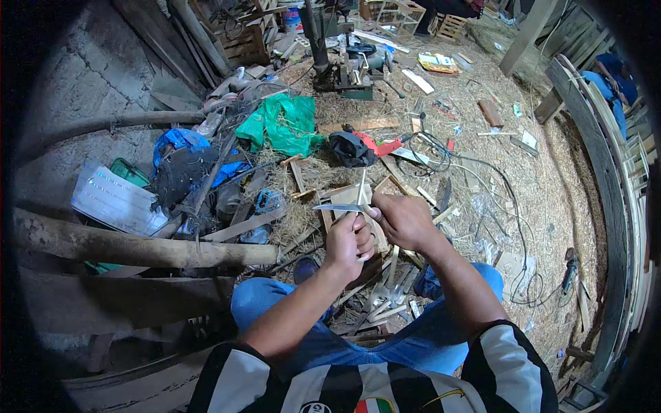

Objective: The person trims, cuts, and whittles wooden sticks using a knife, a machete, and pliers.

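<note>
My right hand (403,219) is closed around the handle of a knife (336,206), whose blade points left across the front of my body. In my left hand (350,242) is a thin pale wooden stick (362,184), its upper end rising above the fist. The blade crosses the stick just over my left fingers; whether its edge bites into the wood I cannot tell. Most of the knife's handle is hidden by my right fingers. Beneath both hands, between my knees, lie several wood offcuts (389,313).
A black bag (352,149) and a green plastic sheet (282,124) lie ahead. Bamboo poles (148,246) run along the left. Cables (509,189) cross the shavings-covered floor at right, near a long plank (597,138). Another person (613,79) is at far right.
</note>
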Tool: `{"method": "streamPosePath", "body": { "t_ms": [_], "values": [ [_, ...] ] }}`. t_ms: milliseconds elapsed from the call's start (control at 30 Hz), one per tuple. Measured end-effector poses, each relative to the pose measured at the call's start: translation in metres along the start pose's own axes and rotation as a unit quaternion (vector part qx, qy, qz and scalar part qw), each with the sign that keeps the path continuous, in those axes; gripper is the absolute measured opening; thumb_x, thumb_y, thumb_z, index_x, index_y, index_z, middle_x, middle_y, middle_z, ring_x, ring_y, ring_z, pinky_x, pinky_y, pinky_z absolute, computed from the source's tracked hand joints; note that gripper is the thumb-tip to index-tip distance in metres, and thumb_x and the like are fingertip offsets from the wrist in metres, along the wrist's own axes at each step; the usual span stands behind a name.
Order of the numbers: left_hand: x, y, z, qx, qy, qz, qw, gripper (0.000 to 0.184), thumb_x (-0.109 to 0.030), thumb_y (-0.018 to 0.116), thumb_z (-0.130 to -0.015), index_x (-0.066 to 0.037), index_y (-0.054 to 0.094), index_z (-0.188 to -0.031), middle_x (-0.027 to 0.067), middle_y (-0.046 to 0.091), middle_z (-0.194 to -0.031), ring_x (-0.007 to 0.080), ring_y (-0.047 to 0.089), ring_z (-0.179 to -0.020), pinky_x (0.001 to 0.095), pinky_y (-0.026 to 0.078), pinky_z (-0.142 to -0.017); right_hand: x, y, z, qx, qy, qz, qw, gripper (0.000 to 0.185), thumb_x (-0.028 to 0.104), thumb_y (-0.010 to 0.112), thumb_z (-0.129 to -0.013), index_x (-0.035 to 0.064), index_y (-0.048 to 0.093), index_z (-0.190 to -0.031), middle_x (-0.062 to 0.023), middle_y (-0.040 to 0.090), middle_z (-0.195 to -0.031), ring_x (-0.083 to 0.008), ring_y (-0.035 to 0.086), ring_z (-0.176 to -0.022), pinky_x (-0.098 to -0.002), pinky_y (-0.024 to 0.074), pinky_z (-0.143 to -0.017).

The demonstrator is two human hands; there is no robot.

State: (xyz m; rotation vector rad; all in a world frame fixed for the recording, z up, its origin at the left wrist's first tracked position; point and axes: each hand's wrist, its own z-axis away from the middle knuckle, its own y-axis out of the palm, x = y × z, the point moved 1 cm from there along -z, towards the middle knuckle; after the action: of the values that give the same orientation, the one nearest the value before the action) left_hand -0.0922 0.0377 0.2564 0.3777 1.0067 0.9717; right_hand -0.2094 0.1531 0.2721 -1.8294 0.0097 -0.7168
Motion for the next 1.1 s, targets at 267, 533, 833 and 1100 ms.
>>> {"method": "streamPosePath", "body": {
  "t_ms": [267, 533, 833, 1100],
  "values": [
    [0.006, 0.001, 0.001, 0.027, 0.003, 0.006, 1.0, 0.042, -0.043, 0.035, -0.107, -0.019, 0.038, -0.073, -0.0054, 0.023, -0.051, 0.0097, 0.021, -0.041, 0.0282, 0.022, -0.039, -0.004, -0.009, 0.001, 0.014, 0.007, 0.041, 0.999, 0.023, 0.033, 0.054, -0.096, 0.0102, 0.053, -0.097, -0.0134, 0.062, -0.075, -0.0379, 0.062, -0.07, -0.0493, 0.0448, -0.057],
    [0.013, 0.001, 0.012, 0.032, -0.031, 0.024, 0.999, 0.042, -0.043, 0.035, -0.107, -0.019, 0.038, -0.072, -0.0052, 0.023, -0.051, 0.0101, 0.02, -0.041, 0.0289, 0.022, -0.038, -0.061, -0.027, -0.008, -0.024, 0.171, 0.125, 0.977, 0.027, 0.037, 0.048, -0.1, 0.0125, 0.056, -0.096, -0.0137, 0.068, -0.079, -0.039, 0.065, -0.074, -0.0526, 0.0474, -0.061],
    [0.013, -0.001, 0.004, 0.041, -0.045, 0.069, 0.996, 0.035, -0.038, 0.035, -0.108, -0.018, 0.043, -0.08, -0.0049, 0.032, -0.057, 0.0087, 0.027, -0.043, 0.0253, 0.027, -0.04, -0.011, -0.026, 0.007, -0.029, 0.057, -0.031, 0.997, 0.022, 0.03, 0.057, -0.095, 0.0087, 0.056, -0.1, -0.0195, 0.065, -0.081, -0.0437, 0.064, -0.077, -0.0537, 0.048, -0.064],
    [0.007, 0.001, 0.003, 0.044, 0.022, 0.017, 0.999, 0.032, -0.035, 0.036, -0.108, -0.016, 0.047, -0.085, -0.0045, 0.034, -0.056, 0.0084, 0.029, -0.041, 0.0248, 0.028, -0.039, -0.001, -0.019, 0.013, -0.001, -0.005, 0.003, 1.0, 0.029, 0.038, 0.055, -0.098, 0.009, 0.055, -0.095, -0.0159, 0.065, -0.074, -0.041, 0.064, -0.068, -0.0528, 0.0461, -0.056]
  ]
}}
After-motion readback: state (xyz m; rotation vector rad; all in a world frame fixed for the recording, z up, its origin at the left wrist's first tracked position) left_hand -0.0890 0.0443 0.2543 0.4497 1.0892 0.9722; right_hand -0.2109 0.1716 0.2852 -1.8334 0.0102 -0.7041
